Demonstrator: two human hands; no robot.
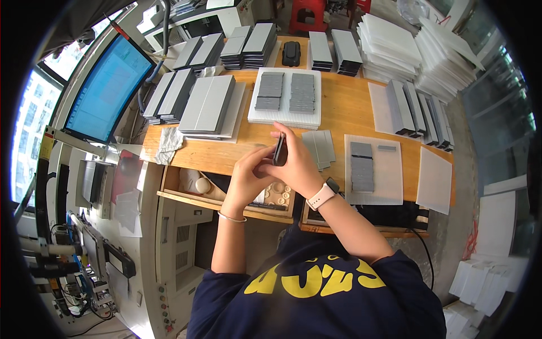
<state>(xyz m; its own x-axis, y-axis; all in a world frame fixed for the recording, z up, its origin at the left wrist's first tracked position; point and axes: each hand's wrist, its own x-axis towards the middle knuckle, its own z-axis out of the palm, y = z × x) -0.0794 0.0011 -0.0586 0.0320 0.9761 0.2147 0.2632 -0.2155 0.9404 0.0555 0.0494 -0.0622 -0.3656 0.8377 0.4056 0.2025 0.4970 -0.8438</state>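
Note:
Both my hands meet over the front part of the wooden table [344, 96]. A small dark, flat, thin piece [279, 150] stands nearly upright between them, seen edge-on; whether it is one plate or a small stack I cannot tell. My right hand [299, 168] is closed round it from the right. From the left, my left hand [249, 174] curls against its lower end, some fingertips hidden. Just right of my hands lie several loose grey plates [319, 148]. Beyond them, a white corrugated sheet stack [257, 116] carries two rows of grey pieces [302, 93].
Stacks of grey plates [209, 101] line the table's left and far sides. On the right, another corrugated sheet [389, 186] bears grey pieces [362, 169]. Open drawers [226, 206] jut out below my hands. A monitor [107, 85] and machine stand left; white sheets [389, 42] pile far right.

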